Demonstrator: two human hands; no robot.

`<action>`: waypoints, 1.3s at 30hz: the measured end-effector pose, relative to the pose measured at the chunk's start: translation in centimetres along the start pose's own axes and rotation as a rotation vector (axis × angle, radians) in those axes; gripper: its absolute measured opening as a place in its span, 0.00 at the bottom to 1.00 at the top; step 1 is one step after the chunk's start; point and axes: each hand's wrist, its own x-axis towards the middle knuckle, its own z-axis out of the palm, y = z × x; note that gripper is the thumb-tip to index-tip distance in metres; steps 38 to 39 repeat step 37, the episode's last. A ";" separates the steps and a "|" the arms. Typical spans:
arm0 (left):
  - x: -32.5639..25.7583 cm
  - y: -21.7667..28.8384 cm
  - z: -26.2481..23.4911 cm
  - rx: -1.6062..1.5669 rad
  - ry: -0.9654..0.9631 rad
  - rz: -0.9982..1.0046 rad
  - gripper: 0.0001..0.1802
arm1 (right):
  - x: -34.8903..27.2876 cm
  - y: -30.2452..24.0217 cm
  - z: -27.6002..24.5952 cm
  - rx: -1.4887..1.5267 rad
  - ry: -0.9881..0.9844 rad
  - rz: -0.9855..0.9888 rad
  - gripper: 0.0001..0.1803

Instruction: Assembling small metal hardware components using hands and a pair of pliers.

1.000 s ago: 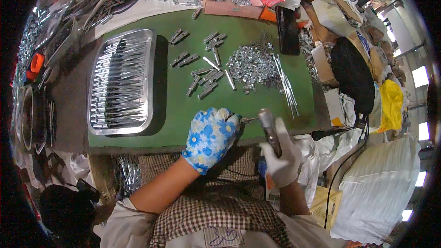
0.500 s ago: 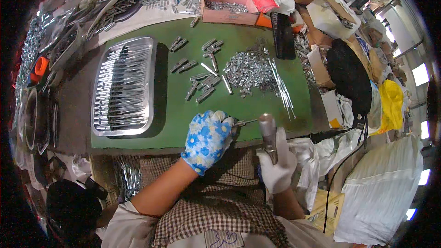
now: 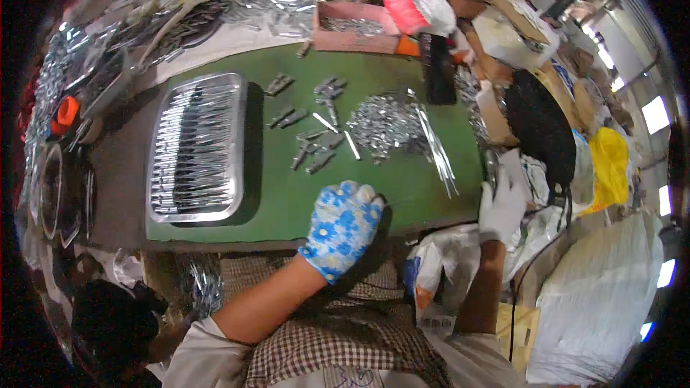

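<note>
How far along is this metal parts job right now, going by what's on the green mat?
Looks done: the metal tray holds rows of shiny pieces, and several assembled parts lie beside it. In hand: the left hand, in a blue flowered glove, rests on the green mat; whether it pinches a piece is hidden. The right hand, white-gloved, is at the mat's right edge. Left: a big loose heap of small metal pieces and thin rods.

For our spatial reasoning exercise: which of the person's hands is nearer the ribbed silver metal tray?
Left. The left hand rests on the green mat just right of the ribbed silver metal tray; the right hand is at the table's far right edge.
</note>
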 end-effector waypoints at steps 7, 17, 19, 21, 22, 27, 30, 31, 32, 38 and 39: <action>0.6 -3.6 -4.5 0.048 0.034 -0.114 0.14 | 2.5 -5.3 1.9 0.323 -0.120 -0.071 0.10; -3.3 -29.4 -14.1 0.338 0.022 -0.454 0.15 | 3.0 -5.8 3.0 0.315 -0.235 -0.010 0.12; -2.8 -29.7 -13.7 0.332 -0.040 -0.470 0.16 | 3.0 -5.4 3.0 0.323 -0.232 0.004 0.12; -2.3 -29.1 -13.4 0.265 -0.117 -0.513 0.15 | 2.8 -4.6 3.0 0.326 -0.230 0.020 0.12; -2.4 -29.1 -13.3 0.261 -0.115 -0.512 0.15 | 2.6 -4.3 2.7 0.445 -0.192 0.075 0.12; -1.1 -27.1 -13.6 0.457 -0.190 -0.465 0.11 | 0.8 -2.3 0.8 0.794 -0.127 0.259 0.13; 1.0 -25.1 -13.7 0.560 -0.338 -0.595 0.11 | -0.7 -1.4 -1.0 0.792 -0.100 0.235 0.13; 1.2 -24.8 -14.0 0.564 -0.349 -0.651 0.12 | -1.0 -1.4 -1.7 0.830 -0.156 0.232 0.13; 1.3 -25.4 -13.8 0.556 -0.307 -0.672 0.14 | -1.4 -2.3 -2.7 0.858 -0.104 0.227 0.13; 1.4 -26.3 -14.3 0.444 -0.265 -0.746 0.23 | -3.4 -0.3 -1.3 0.809 -0.073 0.164 0.12; 1.4 -26.3 -14.3 0.444 -0.265 -0.746 0.23 | -3.4 -0.3 -1.3 0.809 -0.073 0.164 0.12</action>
